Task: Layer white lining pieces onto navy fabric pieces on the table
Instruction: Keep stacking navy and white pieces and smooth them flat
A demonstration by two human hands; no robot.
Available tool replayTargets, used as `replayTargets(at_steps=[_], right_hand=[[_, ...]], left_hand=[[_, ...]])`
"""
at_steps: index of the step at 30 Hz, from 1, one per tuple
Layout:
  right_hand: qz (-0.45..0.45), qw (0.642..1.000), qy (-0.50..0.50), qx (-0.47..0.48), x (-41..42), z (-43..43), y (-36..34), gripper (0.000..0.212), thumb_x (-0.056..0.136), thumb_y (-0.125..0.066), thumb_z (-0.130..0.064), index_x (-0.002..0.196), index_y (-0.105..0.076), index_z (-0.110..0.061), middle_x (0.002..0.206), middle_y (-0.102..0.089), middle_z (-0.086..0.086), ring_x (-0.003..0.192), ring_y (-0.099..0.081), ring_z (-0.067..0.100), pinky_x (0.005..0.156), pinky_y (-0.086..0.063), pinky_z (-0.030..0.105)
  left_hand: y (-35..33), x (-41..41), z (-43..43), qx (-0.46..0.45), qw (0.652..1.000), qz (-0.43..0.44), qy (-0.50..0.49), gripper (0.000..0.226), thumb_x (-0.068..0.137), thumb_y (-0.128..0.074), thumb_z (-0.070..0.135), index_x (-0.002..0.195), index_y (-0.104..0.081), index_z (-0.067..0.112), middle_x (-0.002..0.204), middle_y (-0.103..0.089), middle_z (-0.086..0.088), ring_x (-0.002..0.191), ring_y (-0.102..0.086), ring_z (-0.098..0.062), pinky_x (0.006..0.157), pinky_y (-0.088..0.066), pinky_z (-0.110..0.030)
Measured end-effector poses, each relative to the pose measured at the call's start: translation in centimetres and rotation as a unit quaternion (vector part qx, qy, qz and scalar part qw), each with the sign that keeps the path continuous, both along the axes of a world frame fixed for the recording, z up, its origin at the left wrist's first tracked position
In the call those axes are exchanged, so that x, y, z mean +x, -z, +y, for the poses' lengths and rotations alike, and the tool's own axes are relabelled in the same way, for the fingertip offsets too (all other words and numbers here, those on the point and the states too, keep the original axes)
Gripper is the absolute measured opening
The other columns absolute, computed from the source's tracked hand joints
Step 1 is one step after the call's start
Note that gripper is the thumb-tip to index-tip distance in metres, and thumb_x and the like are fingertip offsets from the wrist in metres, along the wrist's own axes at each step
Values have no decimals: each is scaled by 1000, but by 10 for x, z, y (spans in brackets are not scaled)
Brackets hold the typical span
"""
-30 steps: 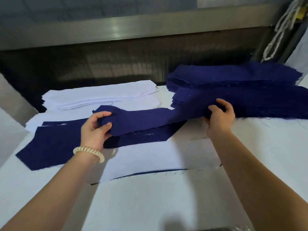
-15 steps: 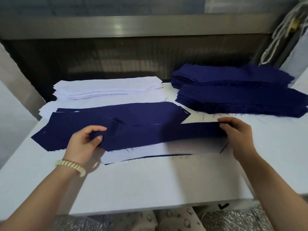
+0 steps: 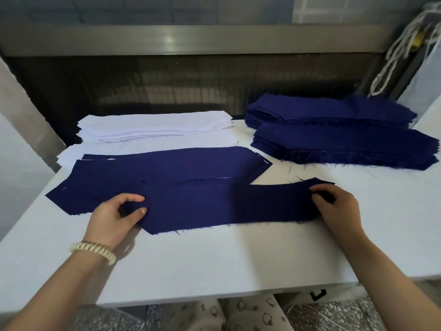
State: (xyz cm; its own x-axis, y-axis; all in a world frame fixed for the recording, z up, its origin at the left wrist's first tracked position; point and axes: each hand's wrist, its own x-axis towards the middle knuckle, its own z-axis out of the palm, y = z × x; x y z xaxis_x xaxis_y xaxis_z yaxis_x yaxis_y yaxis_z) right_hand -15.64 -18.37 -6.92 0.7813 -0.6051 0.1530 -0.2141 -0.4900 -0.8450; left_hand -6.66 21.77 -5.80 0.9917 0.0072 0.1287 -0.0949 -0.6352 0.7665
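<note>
Head view shows the left hand (image 3: 114, 218) and right hand (image 3: 334, 206) each pinching one end of a navy piece (image 3: 226, 204), just in front of the white pile (image 3: 155, 127); I'd pull it flat and straight before a white one goes on top.

Long navy piece (image 3: 226, 206) flat over other navy pieces (image 3: 167, 166); white lining stack (image 3: 155, 125) behind, navy stacks (image 3: 346, 144) at right.

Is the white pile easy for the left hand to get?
Probably yes: only flat navy pieces lie between the left hand and the white pile, but it grips the front navy piece now.
</note>
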Motion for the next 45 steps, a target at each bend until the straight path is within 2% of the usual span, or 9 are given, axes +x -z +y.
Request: replayTargets(at_steps=[5, 13, 18, 24, 31, 35, 38, 42, 45], right_hand=[[12, 1000, -1, -26, -2, 2, 1, 25, 85, -58, -4, 93, -67, -25, 86, -59, -14, 80, -53, 7, 70, -38, 23], [51, 995, 1, -91, -3, 2, 0, 21, 84, -59, -4, 90, -69, -22, 83, -60, -10, 87, -55, 19, 92, -39, 42], [121, 974, 39, -188, -1, 6, 3, 29, 90, -51, -20, 118, -60, -22, 119, -52, 7, 116, -33, 30, 95, -20, 39], [192, 944, 40, -267, 1, 10, 3, 42, 91, -47, -28, 133, -45, -21, 124, -50, 14, 114, -37, 33, 95, -20, 42], [14, 987, -47, -151, -1, 5, 3, 35, 90, -53, -9, 122, -56, -22, 110, -59, 5, 89, -53, 20, 79, -42, 30], [-54, 994, -52, -86, -7, 3, 2, 55, 87, -55, 3, 131, -49, -30, 138, -33, 1, 106, -42, 11, 87, -42, 28], [-54, 985, -80, -142, -6, 2, 0, 63, 86, -52, 8, 134, -43, -32, 145, -21, -15, 93, -43, 0, 79, -42, 33], [-39, 982, -143, -120, -4, 4, 2, 52, 90, -45, 7, 114, -55, -38, 120, -54, -13, 106, -48, 3, 87, -37, 24], [-21, 981, -138, -133, -3, 4, 7, 42, 89, -47, 8, 101, -66, -27, 112, -60, -11, 104, -53, 11, 87, -38, 21]], left_hand=[[1, -6, -1, -15, 1000, 6, -12, 22, 80, -72, 11, 92, -65, 28, 88, -61, 12, 85, -57, -16, 69, -41, -11], [3, -4, -1, 68, 997, -10, -35, 27, 79, -73, 16, 106, -66, 17, 104, -61, -2, 107, -49, -30, 93, -39, -37], [7, -3, -2, 170, 982, 17, -82, 56, 79, -72, 33, 129, -51, 21, 132, -45, -12, 123, -31, -34, 107, -20, -38], [11, -9, -6, 231, 969, -10, -86, 54, 82, -67, 38, 132, -49, 32, 116, -50, -19, 109, -40, -40, 99, -30, -44], [3, -14, -10, 143, 989, -35, -2, 42, 84, -66, 15, 120, -58, 36, 94, -59, -1, 100, -53, -30, 95, -36, -44], [-3, -21, -12, 3, 994, -94, 57, 80, 81, -64, -4, 133, -34, 49, 122, -45, 34, 93, -50, 9, 79, -39, -7], [0, -24, -9, -16, 991, -100, 82, 87, 84, -61, -4, 134, -23, 56, 111, -33, 60, 73, -46, -3, 66, -37, 1], [2, -25, -5, 41, 993, -69, 87, 58, 85, -63, 4, 120, -50, 49, 93, -64, 15, 77, -51, -20, 88, -45, -25], [6, -24, -7, 99, 994, -31, 39, 31, 85, -66, 13, 108, -67, 35, 70, -51, -7, 86, -45, -21, 93, -38, -42]])
